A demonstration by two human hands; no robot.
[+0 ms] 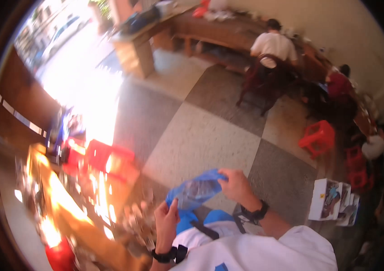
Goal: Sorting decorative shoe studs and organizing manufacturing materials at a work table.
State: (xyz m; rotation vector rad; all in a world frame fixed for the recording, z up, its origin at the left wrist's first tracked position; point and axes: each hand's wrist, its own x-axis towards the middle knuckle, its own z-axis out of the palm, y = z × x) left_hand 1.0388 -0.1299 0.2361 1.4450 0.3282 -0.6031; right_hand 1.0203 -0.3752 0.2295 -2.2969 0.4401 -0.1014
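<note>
A thin blue plastic bag (197, 189), partly see-through, is stretched between my two hands in front of my body. My left hand (166, 220) pinches its near left edge, thumb up. On the other side my right hand (237, 185) grips the upper right corner of the bag. Both wrists wear dark bands. Through the film a greyish patch shows, but I cannot tell whether anything lies inside. Below the bag are my lap and a blue-and-white garment.
Red plastic stools stand at left (106, 156) and right (318, 137). A white box (332, 198) with small items sits at lower right. Wooden pieces (137, 219) lie near my left arm. Two people sit along the far workbench (214, 29). Strong sunlight enters at left.
</note>
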